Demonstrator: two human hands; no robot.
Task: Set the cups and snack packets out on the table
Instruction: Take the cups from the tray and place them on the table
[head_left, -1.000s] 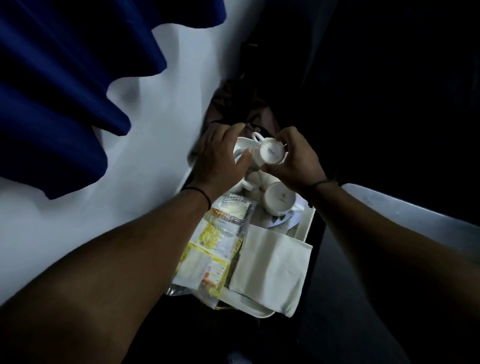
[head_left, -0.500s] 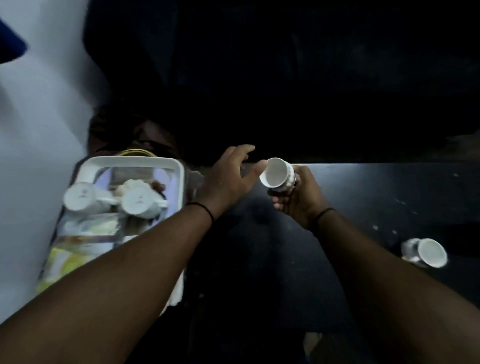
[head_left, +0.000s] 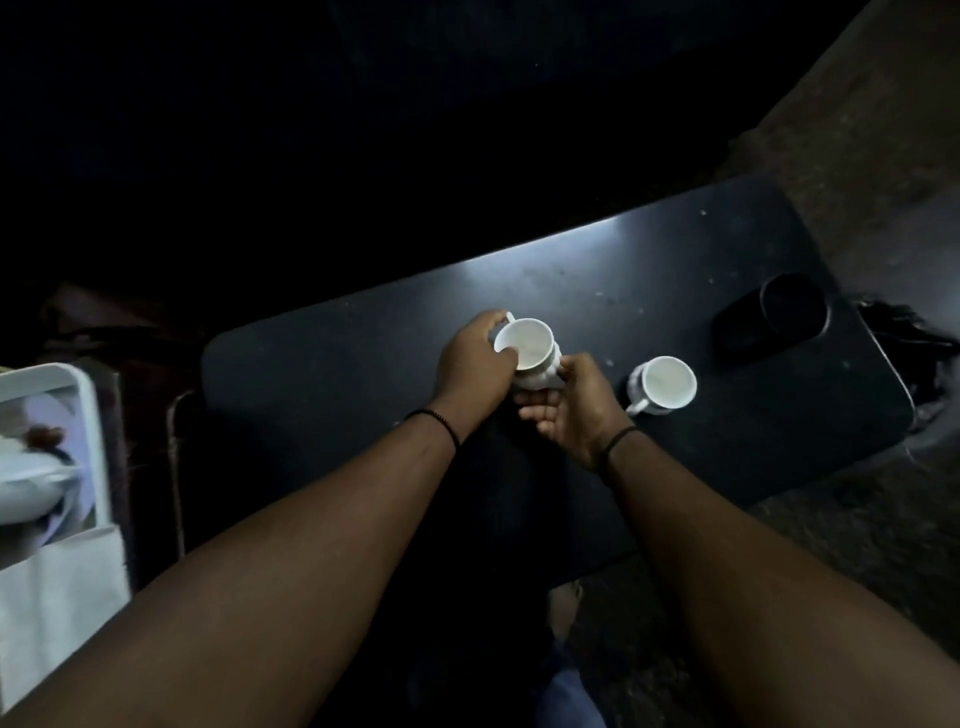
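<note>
Dim light leaves most of the room black around your dark, round-cornered table (head_left: 363, 364), which runs slantwise across the view with a pale sheen along its far edge. Nearest you, both bare forearms reach in from the bottom, each with a thin black band at the wrist. At the left edge sits the white rectangular plastic tray (head_left: 85, 415), blurred, with a folded white cloth (head_left: 57, 597) in its near end and pale, rounded white shapes beyond that you cannot make out clearly. Further out, over the middle of the table, your left hand (head_left: 470, 366) is curled round the side and rim of a white ceramic cup (head_left: 524, 345), mouth up, thumb on the rim. Your right hand (head_left: 569, 410) is cupped beneath the same cup, fingers loosely bent and supporting its base. Whether the cup touches the table you cannot tell. Just beside your right hand, a second white handled cup (head_left: 665, 382) stands upright on the table. Beyond it, near the far right corner, lies a dark object (head_left: 748, 327) with a round recess (head_left: 792, 306); its nature is unclear.
</note>
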